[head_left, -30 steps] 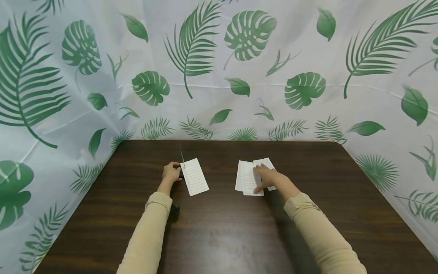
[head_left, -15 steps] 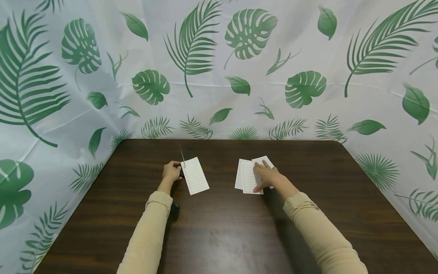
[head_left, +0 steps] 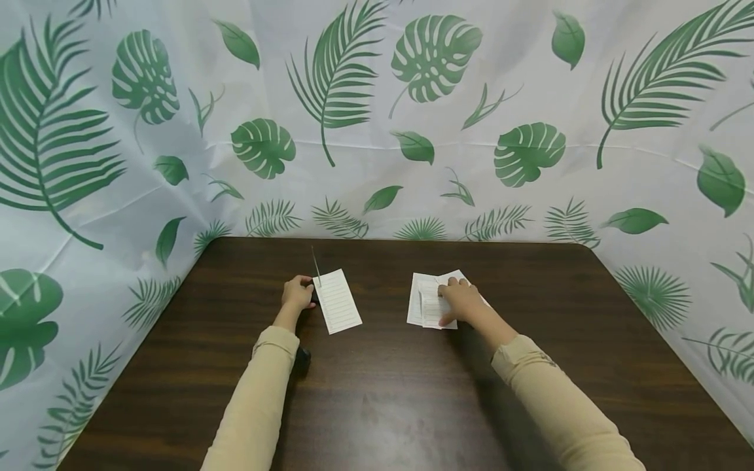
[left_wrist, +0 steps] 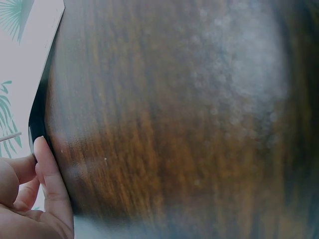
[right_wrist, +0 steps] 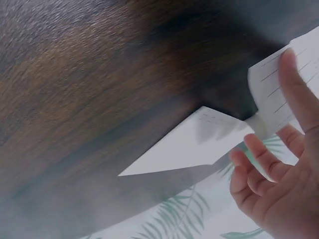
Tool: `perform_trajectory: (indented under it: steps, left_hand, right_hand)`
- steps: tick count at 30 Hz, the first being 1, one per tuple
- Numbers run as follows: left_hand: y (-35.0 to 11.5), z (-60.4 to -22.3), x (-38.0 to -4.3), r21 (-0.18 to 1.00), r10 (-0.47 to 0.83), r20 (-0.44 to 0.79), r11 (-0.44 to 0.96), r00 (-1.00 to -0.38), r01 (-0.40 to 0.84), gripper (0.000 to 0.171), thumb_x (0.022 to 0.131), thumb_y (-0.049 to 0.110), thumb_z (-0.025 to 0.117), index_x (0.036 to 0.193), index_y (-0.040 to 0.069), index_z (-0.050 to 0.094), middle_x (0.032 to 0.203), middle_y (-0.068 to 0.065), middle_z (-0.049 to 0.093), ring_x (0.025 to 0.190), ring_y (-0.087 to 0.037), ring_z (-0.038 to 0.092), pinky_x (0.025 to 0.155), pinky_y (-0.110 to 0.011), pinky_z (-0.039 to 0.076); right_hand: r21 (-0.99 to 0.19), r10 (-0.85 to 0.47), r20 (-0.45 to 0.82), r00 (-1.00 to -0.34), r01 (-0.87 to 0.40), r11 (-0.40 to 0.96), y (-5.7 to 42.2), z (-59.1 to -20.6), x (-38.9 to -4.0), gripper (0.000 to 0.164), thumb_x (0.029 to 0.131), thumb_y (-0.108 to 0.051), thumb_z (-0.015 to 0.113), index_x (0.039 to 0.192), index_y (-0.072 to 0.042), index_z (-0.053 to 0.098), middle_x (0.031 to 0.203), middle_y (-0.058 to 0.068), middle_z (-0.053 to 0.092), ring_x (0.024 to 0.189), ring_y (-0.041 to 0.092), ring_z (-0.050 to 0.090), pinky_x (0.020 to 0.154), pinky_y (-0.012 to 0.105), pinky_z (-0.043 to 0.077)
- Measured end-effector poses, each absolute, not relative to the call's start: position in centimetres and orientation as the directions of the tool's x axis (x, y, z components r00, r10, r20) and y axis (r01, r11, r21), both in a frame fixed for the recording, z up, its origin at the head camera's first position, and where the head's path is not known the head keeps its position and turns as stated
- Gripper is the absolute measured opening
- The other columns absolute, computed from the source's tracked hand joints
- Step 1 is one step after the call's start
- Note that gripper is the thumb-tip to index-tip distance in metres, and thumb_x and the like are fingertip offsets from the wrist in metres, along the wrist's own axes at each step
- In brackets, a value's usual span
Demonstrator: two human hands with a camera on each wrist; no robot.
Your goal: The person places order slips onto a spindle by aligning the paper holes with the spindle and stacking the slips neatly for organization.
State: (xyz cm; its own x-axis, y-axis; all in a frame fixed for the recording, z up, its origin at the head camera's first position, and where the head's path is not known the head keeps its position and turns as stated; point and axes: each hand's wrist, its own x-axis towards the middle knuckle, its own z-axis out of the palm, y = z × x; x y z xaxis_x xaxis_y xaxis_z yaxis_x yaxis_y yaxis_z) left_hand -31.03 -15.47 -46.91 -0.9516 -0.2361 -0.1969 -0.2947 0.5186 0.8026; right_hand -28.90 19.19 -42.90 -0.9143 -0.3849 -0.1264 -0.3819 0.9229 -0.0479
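In the head view my left hand (head_left: 297,294) is at the left, pinching the edge of a black base (left_wrist: 37,124) between thumb and finger. A thin upright rod (head_left: 316,265) rises beside a white lined paper slip (head_left: 338,302), at its upper left corner; together they look like a bill spike with paper on it. To the right, my right hand (head_left: 461,302) grips a lined slip (head_left: 432,306), which buckles between thumb and fingers. Another slip (head_left: 415,297) lies under its left side, and a blank-looking slip (right_wrist: 179,144) lies beyond the fingers.
The dark wooden table (head_left: 377,405) reaches back to a white curtain (head_left: 365,190) printed with green leaves. A small black item (head_left: 303,360) shows beside the left sleeve (head_left: 259,386).
My right hand's fingers have drawn in, and the lined slip under them has bent up, its lower edge shifting back. The left hand and its slip stay in place.
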Motion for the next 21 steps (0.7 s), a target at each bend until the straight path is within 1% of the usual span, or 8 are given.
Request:
perform_trajectory:
  steps: [3, 5, 7, 11, 16, 19, 21]
  left_hand:
    - [-15.47, -47.00, -31.03, 0.801, -0.234, -0.195, 0.522, -0.952, -0.292, 0.032, 0.097, 0.010, 0.046, 0.127, 0.002, 0.052, 0.131, -0.028, 0.039, 0.045, -0.002, 0.047, 0.048, -0.013, 0.051]
    - [-15.51, -47.14, -31.05, 0.798, -0.233, -0.197, 0.526, -0.952, -0.294, 0.032, 0.097, 0.010, 0.046, 0.127, 0.002, 0.052, 0.131, -0.028, 0.039, 0.046, -0.002, 0.047, 0.048, -0.013, 0.051]
    - [-15.55, -47.21, -31.09, 0.797, -0.234, -0.200, 0.525, -0.951, -0.297, 0.032, 0.097, 0.010, 0.046, 0.127, 0.002, 0.052, 0.130, -0.028, 0.039, 0.046, -0.002, 0.048, 0.049, -0.013, 0.051]
    - [-15.58, -47.07, -31.18, 0.802, -0.237, -0.195, 0.520, -0.952, -0.294, 0.032, 0.097, 0.010, 0.045, 0.128, 0.003, 0.052, 0.130, -0.027, 0.040, 0.044, -0.001, 0.048, 0.049, -0.013, 0.051]
    - [-15.51, -46.70, -31.13, 0.806, -0.228, -0.187, 0.521, -0.955, -0.282, 0.032, 0.097, 0.009, 0.045, 0.127, 0.002, 0.052, 0.129, -0.028, 0.039, 0.045, -0.001, 0.047, 0.048, -0.013, 0.051]
    - [-15.46, -46.69, -31.04, 0.801, -0.228, -0.188, 0.527, -0.955, -0.283, 0.032, 0.097, 0.009, 0.046, 0.127, 0.001, 0.052, 0.128, -0.029, 0.039, 0.045, -0.001, 0.047, 0.048, -0.013, 0.051]
    - [-15.44, -46.79, -31.05, 0.798, -0.230, -0.191, 0.529, -0.954, -0.288, 0.032, 0.097, 0.010, 0.046, 0.127, 0.002, 0.052, 0.128, -0.029, 0.039, 0.044, -0.001, 0.048, 0.049, -0.013, 0.051]
  right_hand:
    - [-0.110, -0.365, -0.146, -0.919, -0.352, 0.930, 18.95, -42.73, -28.61, 0.056, 0.064, -0.025, 0.084, 0.107, -0.002, 0.058, 0.101, 0.017, 0.051, 0.084, 0.034, 0.057, 0.069, 0.045, 0.052]
    - [-0.147, -0.355, -0.160, -0.921, -0.333, 0.931, 18.86, -42.66, -28.47, 0.053, 0.065, -0.021, 0.084, 0.106, -0.002, 0.057, 0.101, 0.017, 0.051, 0.082, 0.034, 0.059, 0.067, 0.044, 0.053]
    - [-0.158, -0.355, -0.156, -0.922, -0.331, 0.930, 18.87, -42.71, -28.38, 0.051, 0.066, -0.019, 0.083, 0.106, -0.002, 0.057, 0.101, 0.018, 0.053, 0.083, 0.035, 0.061, 0.068, 0.045, 0.053]
    - [-0.140, -0.366, -0.115, -0.923, -0.350, 0.926, 18.91, -42.98, -28.31, 0.041, 0.070, -0.018, 0.081, 0.102, -0.003, 0.060, 0.098, 0.016, 0.058, 0.085, 0.035, 0.062, 0.068, 0.046, 0.054]
    - [-0.105, -0.382, -0.045, -0.923, -0.376, 0.921, 18.90, -43.51, -28.28, 0.027, 0.076, -0.016, 0.076, 0.097, -0.004, 0.063, 0.092, 0.011, 0.062, 0.081, 0.030, 0.063, 0.063, 0.045, 0.054]
    - [-0.095, -0.387, -0.017, -0.922, -0.384, 0.918, 18.94, -43.65, -28.09, 0.023, 0.080, -0.016, 0.074, 0.097, -0.005, 0.062, 0.091, 0.011, 0.063, 0.080, 0.031, 0.063, 0.062, 0.046, 0.054]
    - [-0.101, -0.392, -0.007, -0.920, -0.389, 0.916, 18.98, -43.51, -27.89, 0.024, 0.081, -0.016, 0.072, 0.098, -0.004, 0.061, 0.092, 0.013, 0.062, 0.081, 0.034, 0.063, 0.063, 0.046, 0.054]
